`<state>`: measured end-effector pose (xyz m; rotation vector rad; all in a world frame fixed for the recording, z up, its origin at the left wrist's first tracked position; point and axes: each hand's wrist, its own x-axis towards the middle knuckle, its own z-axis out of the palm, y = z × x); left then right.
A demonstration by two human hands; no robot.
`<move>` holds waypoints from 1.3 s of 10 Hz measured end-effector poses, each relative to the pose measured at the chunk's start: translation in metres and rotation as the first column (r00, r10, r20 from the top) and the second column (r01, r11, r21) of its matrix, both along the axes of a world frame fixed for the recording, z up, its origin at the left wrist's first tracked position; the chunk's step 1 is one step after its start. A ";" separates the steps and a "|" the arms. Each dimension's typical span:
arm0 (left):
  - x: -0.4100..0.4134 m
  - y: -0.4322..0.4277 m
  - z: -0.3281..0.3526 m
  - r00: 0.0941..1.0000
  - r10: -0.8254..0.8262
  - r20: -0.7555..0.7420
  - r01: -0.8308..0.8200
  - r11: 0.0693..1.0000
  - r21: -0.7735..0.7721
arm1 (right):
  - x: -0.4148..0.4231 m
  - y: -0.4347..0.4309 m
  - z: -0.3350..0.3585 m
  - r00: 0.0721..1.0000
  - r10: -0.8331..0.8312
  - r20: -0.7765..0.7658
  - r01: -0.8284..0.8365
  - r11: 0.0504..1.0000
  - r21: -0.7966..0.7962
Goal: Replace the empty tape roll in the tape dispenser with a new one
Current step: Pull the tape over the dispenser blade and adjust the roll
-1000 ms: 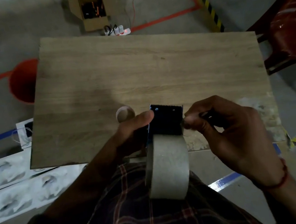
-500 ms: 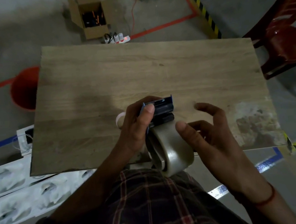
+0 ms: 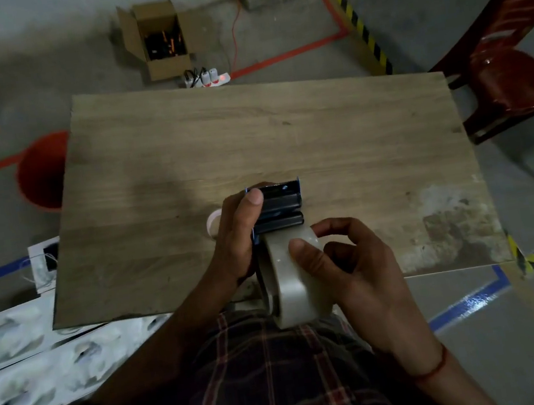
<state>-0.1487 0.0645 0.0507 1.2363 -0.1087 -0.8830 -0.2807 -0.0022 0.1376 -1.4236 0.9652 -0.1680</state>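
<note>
My left hand (image 3: 236, 237) grips the dark tape dispenser (image 3: 280, 207) by its left side, thumb on top, above the near part of the wooden table (image 3: 251, 143). A full roll of clear tape (image 3: 287, 288) sits in the dispenser, toward me. My right hand (image 3: 345, 266) holds the roll from the right, with the thumb pressed on its outer face. The empty cardboard core (image 3: 213, 221) lies on the table just left of my left hand, mostly hidden behind it.
A red chair (image 3: 511, 81) stands at the table's right. On the floor are a red bucket (image 3: 40, 171) at the left, an open cardboard box (image 3: 162, 39), a power strip (image 3: 206, 77) beyond the far edge, and printed sheets (image 3: 22, 340) at the near left.
The dispenser has tipped from blade-up to lying flatter, and the roll has turned with it. My right hand let go of the front end, opened, then closed on the roll.
</note>
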 end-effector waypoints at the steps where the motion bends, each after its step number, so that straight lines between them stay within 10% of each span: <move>1: 0.001 0.005 0.004 1.000 -0.026 -0.009 0.026 0.997 0.077 | 0.002 0.001 0.000 0.998 0.024 -0.057 -0.022 0.999 0.027; 3: 0.005 0.009 -0.003 0.981 -0.139 0.137 0.135 0.990 0.035 | -0.002 -0.015 0.006 0.979 0.146 -0.143 -0.185 0.931 -0.316; 7: 0.000 0.004 0.000 0.933 -0.346 0.103 0.337 0.937 0.091 | -0.007 -0.035 -0.010 0.881 0.383 -0.277 -0.360 0.164 -0.918; 13: 0.004 -0.004 -0.008 0.927 -0.375 -0.023 0.371 0.906 0.203 | 0.011 -0.041 -0.023 0.889 0.451 -0.075 -0.190 0.214 -0.958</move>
